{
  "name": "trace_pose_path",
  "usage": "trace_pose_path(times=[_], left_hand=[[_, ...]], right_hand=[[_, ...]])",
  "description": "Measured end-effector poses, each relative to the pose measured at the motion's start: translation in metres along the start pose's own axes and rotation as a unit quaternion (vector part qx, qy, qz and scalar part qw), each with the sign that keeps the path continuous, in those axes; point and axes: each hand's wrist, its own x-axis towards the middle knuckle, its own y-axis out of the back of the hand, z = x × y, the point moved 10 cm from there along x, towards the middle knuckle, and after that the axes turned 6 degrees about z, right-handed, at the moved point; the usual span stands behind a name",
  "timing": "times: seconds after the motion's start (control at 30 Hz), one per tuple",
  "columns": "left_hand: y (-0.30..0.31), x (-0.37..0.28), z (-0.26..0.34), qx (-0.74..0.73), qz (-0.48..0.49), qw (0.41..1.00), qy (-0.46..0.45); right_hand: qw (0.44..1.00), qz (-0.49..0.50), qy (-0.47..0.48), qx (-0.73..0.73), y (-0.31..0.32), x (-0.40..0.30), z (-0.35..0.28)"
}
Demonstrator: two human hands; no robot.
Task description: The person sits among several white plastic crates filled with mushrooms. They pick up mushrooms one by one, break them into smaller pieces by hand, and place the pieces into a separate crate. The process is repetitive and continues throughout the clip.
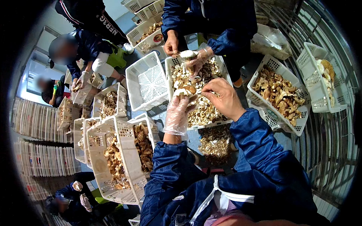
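Note:
My left hand, in a clear plastic glove, grips a mushroom with a brown and white cap. Just right of that cap, my bare right hand has thumb and forefinger pinched together; whether something small is between them is too fine to tell. Below both hands stands a white plastic crate full of cut mushroom pieces. Across it, a co-worker's gloved hand holds another mushroom, and their bare hand is close beside it.
An open white crate stands to the left. Crates of mushrooms lie right, and more at lower left. Mushroom scraps are heaped below the middle crate. Metal racking runs along the right. Other people work at the left.

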Motion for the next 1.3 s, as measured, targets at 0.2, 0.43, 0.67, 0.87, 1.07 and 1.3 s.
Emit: trace_pose_path(times=[0.2,0.43,0.67,0.87,1.07,1.3], left_hand=[[-0.001,0.004,-0.005,0.082,-0.008,0.996,-0.025],[0.005,0.007,-0.005,0.142,0.005,0.989,-0.044],[0.01,0.009,-0.006,0.22,-0.014,0.973,-0.065],[-0.009,0.002,0.002,0.223,-0.016,0.972,-0.077],[-0.017,-0.003,0.0,0.198,-0.064,0.977,-0.049],[-0.016,-0.005,-0.007,-0.012,-0.031,0.999,0.035]], right_hand=[[0.997,-0.031,0.066,0.004,-0.008,0.0,-0.012],[0.989,-0.077,-0.078,0.103,-0.018,-0.004,0.009],[0.996,-0.073,-0.028,0.032,-0.015,-0.004,0.004],[0.997,-0.055,-0.02,-0.046,-0.01,-0.003,0.007],[0.999,0.007,-0.021,-0.046,0.003,0.002,0.01],[0.998,0.0,-0.061,-0.035,0.007,-0.001,0.024]])
